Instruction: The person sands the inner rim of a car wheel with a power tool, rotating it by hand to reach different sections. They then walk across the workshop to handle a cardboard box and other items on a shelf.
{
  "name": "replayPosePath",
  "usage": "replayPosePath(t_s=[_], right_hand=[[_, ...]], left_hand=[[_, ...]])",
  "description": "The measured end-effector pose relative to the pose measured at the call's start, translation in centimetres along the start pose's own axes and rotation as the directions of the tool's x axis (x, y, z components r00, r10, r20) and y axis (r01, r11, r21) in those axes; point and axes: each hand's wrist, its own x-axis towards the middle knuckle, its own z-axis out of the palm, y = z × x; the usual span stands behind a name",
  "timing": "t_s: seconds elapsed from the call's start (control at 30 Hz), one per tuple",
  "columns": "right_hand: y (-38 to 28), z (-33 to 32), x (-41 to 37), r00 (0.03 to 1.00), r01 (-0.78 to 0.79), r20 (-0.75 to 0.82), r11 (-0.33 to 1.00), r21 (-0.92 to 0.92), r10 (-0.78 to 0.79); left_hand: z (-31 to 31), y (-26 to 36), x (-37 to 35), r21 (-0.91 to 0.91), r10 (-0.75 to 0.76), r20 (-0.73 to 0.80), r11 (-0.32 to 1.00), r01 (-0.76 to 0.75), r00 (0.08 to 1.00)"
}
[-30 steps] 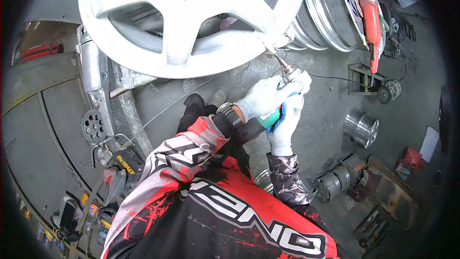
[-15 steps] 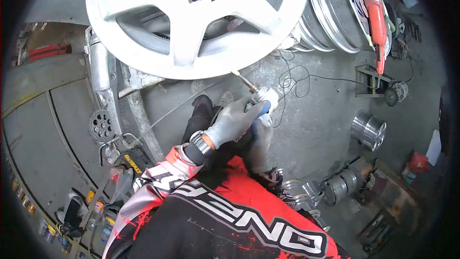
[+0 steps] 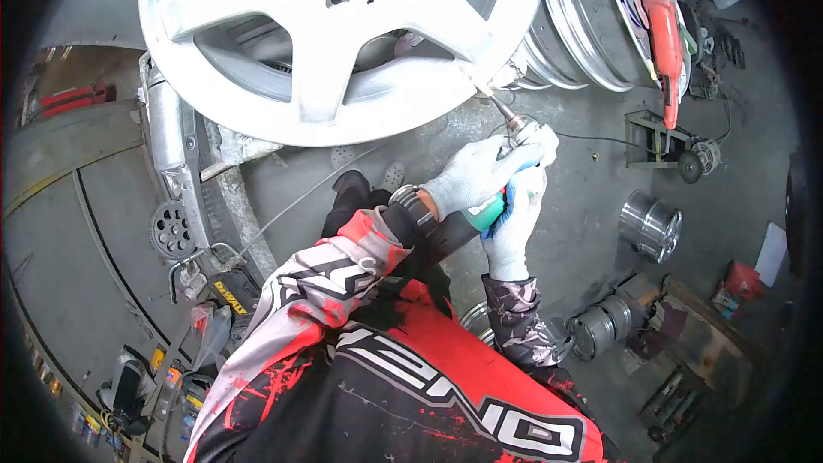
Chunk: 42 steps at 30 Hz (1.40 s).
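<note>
Both my gloved hands are closed round a green die grinder [image 3: 491,211] with a white wrapping near its nose. My left hand [image 3: 471,176] grips it from the left, the thumb side near the wrapped front. On the right side of the body, my right hand [image 3: 514,219] wraps round it in a blue-and-white glove. The narrow tip of the grinder points up and left, overlapping the lower right rim of a large white alloy wheel [image 3: 330,60] in this view. The wheel has thick spokes and bolt holes round its centre.
Bare metal rims [image 3: 574,26] stand right of the wheel, with a red power tool [image 3: 664,43] carrying a purple disc. A cable crosses the floor to a metal stand [image 3: 649,137]. A shiny rim [image 3: 651,227] sits at right; a DeWalt case [image 3: 230,293] lies at left.
The grinder and my left hand have moved right and slightly up along the wheel's rim. My right hand, blurred and lower before, has come up onto the grinder's body.
</note>
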Motion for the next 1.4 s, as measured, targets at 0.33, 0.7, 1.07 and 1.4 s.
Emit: replayPosePath(t_s=[0.33,0.7,1.07,1.4], right_hand=[[2.2,2.1,-5.8,0.991,-0.134,-0.007,0.986,-0.097,0.134],[2.9,0.7,-4.9,0.987,-0.159,0.023,0.986,-0.052,0.160],[1.2,0.1,-0.7,0.999,0.019,-0.041,1.000,0.004,-0.019],[4.3,1.9,-7.7,0.956,-0.286,0.088,0.955,0.075,0.279]], left_hand=[[-1.5,0.3,-6.3,-0.092,-0.260,-0.066,0.963,0.253,0.963],[-1.4,1.9,-5.1,-0.130,-0.337,-0.114,0.938,0.322,0.935],[0.2,0.3,-0.4,-0.193,-0.229,-0.063,0.958,0.214,0.971],[-2.0,-0.5,-9.4,0.176,-0.254,-0.080,0.948,0.265,0.964]])
